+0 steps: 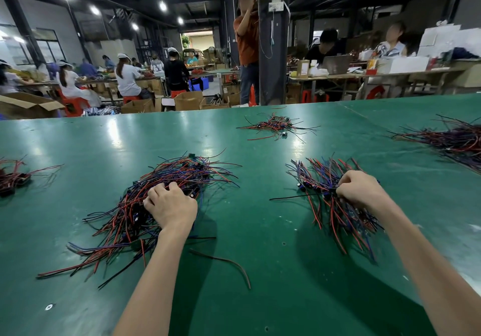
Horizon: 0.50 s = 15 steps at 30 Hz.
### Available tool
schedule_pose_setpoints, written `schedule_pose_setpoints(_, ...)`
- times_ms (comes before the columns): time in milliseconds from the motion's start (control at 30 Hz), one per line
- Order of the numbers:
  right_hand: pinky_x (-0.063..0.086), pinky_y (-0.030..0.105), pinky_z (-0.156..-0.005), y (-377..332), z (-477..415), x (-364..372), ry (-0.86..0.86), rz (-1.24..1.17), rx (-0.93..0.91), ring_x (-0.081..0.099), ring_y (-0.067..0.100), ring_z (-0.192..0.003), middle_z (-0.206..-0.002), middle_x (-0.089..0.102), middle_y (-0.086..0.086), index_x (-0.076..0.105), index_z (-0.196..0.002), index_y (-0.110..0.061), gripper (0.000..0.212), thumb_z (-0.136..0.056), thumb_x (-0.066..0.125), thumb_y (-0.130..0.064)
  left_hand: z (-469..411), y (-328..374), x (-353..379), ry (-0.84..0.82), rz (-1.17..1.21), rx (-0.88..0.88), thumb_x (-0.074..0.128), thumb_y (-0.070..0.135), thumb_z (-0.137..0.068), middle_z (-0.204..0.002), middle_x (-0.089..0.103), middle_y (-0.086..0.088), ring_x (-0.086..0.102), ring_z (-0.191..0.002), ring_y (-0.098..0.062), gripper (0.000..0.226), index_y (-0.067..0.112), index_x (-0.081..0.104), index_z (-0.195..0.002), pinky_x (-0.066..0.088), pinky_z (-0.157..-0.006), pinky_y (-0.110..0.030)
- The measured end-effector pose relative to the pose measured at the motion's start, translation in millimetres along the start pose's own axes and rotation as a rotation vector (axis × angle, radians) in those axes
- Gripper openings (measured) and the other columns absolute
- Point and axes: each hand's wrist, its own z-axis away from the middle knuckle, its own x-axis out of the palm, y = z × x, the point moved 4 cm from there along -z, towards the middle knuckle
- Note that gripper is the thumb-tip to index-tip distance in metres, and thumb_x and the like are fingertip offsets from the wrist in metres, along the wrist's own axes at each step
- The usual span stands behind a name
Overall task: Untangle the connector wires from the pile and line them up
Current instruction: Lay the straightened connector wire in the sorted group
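Red-and-black pile (122, 221) lies under the left hand (170, 206), grip curled into its wires; to its right, the right hand (360, 192) clamps in its grip the bundle (335, 218), laid near-to-far.

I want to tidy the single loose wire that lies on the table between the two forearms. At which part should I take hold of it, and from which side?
Pinch the loose wire at its middle, where it bends, coming straight down from above. It lies flat and alone on the green table, so probably nothing will snag as it lifts.
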Motion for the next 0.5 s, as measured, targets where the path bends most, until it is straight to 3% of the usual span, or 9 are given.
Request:
schedule_pose_setpoints(100,0.049,0.032,-0.066,-5,1,-5,0.055,-0.080,-0.040,0.059,0.026,-0.071,-0.077,0.069,0.015,0.065,-0.082,-0.006,0.010,-0.078,0.057,-0.003,1,0,1,-0.005,-0.002,0.004,0.054,0.024,-0.087,-0.135,0.043,-0.016,0.029,-0.129,-0.032,0.039,0.011,0.054,-0.124,0.022,-0.109,-0.045)
schedule_pose_setpoints(200,0.037,0.021,-0.039,-12,3,-1,-0.098,-0.555,-0.003,0.047,0.015,-0.045,-0.070,0.064,0.015,0.054,-0.099,-0.006,0.024,-0.083,0.047,0.011,1,1,2,-0.006,-0.001,0.003,0.055,0.024,-0.086,-0.136,0.043,-0.016,0.028,-0.130,-0.033,0.040,0.011,0.054,-0.124,0.021,-0.109,-0.046)
schedule_pose_setpoints(233,0.035,0.021,-0.037,-14,4,0,-0.155,-0.721,0.004,0.045,0.012,-0.044,-0.072,0.063,0.016,0.051,-0.104,-0.007,0.028,-0.085,0.045,0.014,1,1,2,-0.008,0.000,0.002,0.055,0.024,-0.086,-0.136,0.042,-0.016,0.028,-0.130,-0.032,0.040,0.011,0.054,-0.123,0.021,-0.109,-0.047)
schedule_pose_setpoints(300,0.037,0.025,-0.049,-19,4,-3,-0.185,-0.992,-0.023,0.048,0.014,-0.055,-0.081,0.065,0.017,0.052,-0.108,-0.009,0.029,-0.090,0.043,0.012,1,0,3,-0.012,-0.004,-0.001,0.056,0.025,-0.086,-0.136,0.042,-0.015,0.027,-0.130,-0.032,0.039,0.012,0.053,-0.123,0.021,-0.109,-0.047)
schedule_pose_setpoints(400,0.042,0.027,-0.063,-23,3,-18,-0.002,-1.265,-0.151,0.055,0.014,-0.072,-0.096,0.068,0.010,0.056,-0.106,-0.016,0.027,-0.093,0.046,0.005,0,-1,4,-0.017,-0.006,-0.006,0.056,0.026,-0.086,-0.137,0.040,-0.015,0.025,-0.130,-0.031,0.039,0.013,0.053,-0.123,0.020,-0.110,-0.048)
schedule_pose_setpoints(500,0.047,0.019,-0.067,-21,4,-29,0.240,-1.176,-0.292,0.061,0.010,-0.088,-0.104,0.067,0.003,0.058,-0.107,-0.020,0.028,-0.091,0.054,0.003,0,-1,5,-0.024,-0.002,-0.007,0.056,0.026,-0.087,-0.140,0.038,-0.015,0.023,-0.133,-0.032,0.040,0.012,0.053,-0.124,0.017,-0.112,-0.050)
